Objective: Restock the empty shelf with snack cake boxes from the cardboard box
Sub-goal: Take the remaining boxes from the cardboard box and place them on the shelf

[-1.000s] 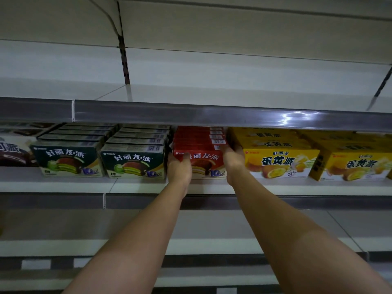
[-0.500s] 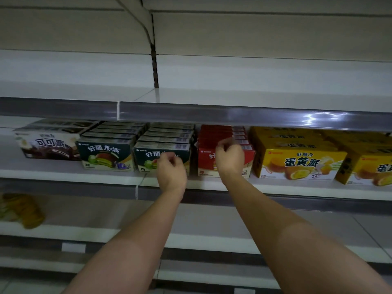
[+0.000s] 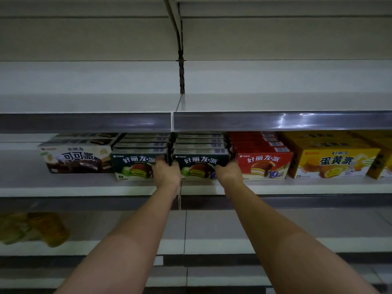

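- Both hands have shifted left from the red boxes (image 3: 263,164) to the right-hand green row (image 3: 200,164).
- The left hand (image 3: 167,174) grasps that row's left front edge; the right hand (image 3: 228,172) grasps its right edge — fingers curled around the box sides.
- The snack cakes sit on the middle shelf (image 3: 84,189), near its front lip.
- Likely straightening rows — stocking here looks nearly finished; the cardboard box is out of view.
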